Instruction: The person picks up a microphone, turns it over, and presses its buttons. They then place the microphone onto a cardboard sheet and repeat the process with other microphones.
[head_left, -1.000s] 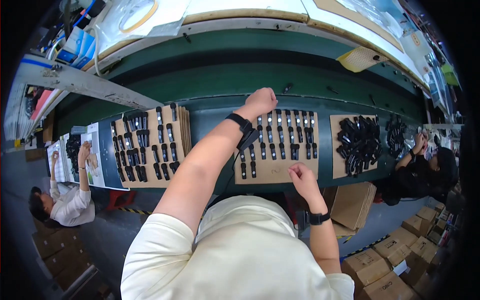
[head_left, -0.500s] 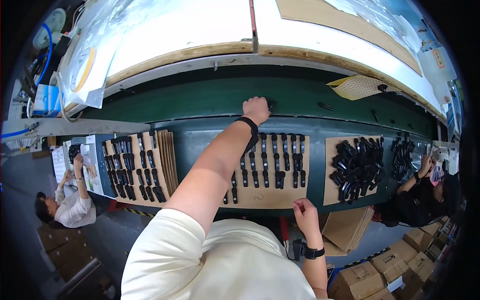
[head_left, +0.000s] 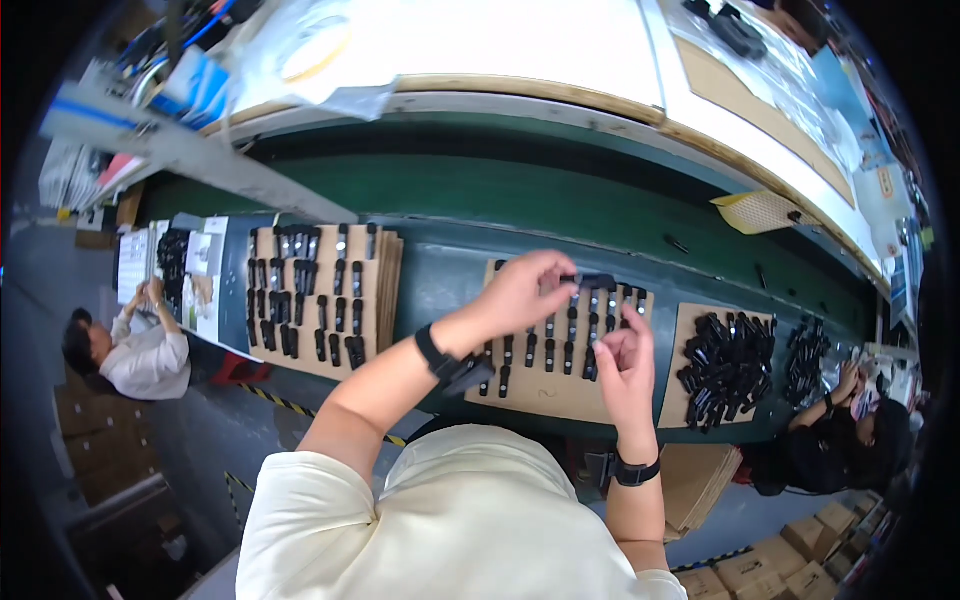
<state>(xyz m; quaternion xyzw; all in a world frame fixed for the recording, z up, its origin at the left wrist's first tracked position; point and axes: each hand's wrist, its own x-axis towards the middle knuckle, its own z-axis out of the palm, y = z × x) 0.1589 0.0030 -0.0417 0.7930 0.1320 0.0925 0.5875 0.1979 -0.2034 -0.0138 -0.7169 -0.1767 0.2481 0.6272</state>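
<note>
Black piece [head_left: 598, 283] is pinched in the left hand [head_left: 527, 290], the right hand [head_left: 628, 368] loosely spread near it.

White-topped shelf [head_left: 520, 45] spanned the far side, yellow sheet [head_left: 752, 212] jutted by its edge, brown cartons [head_left: 750, 568] stood lower right

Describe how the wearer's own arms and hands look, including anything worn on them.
The left hand and right hand are ungloved. Cream short sleeves cover the upper arms. Each wrist has a black band: left band, right band. A dark, boxy piece, blurred, sits beside the left one.
</note>
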